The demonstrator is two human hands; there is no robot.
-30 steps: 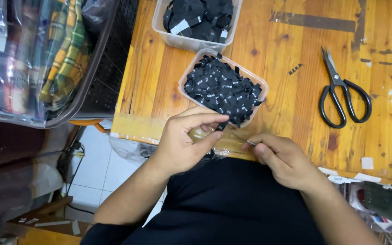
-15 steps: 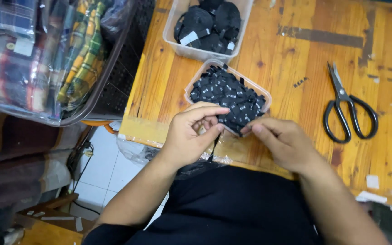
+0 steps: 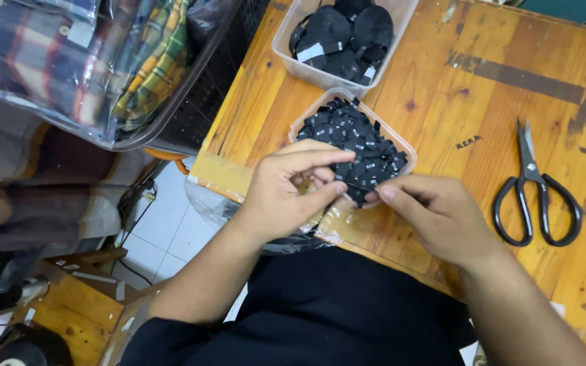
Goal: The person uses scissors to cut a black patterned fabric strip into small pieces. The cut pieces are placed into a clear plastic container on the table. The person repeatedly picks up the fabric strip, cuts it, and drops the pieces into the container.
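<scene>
Lying at the far left, folded checked cloth (image 3: 69,74) is seen packed in clear plastic, beside a dark mesh basket (image 3: 198,108). Further right, the wooden surface (image 3: 442,115) is reached. At its near edge, the left hand (image 3: 286,193) is held over the rim of a clear tub (image 3: 401,139) filled with small black labels (image 3: 357,139). Its fingers (image 3: 320,159) are curled inward, with thumb and forefinger brought close together; something small appears to be pinched there, though it cannot be told for certain. Behind this tub, a second clear tub (image 3: 293,57) with larger black pieces (image 3: 347,30) is placed. Just right of the left hand, the right hand (image 3: 442,217) is set against the near corner of the label tub, its fingers (image 3: 391,193) pressed together at the labels; whether one is gripped cannot be told. A single black label (image 3: 468,141) is left loose on the wood. Well apart to the right, black scissors (image 3: 536,193) are laid flat, blades shut.
</scene>
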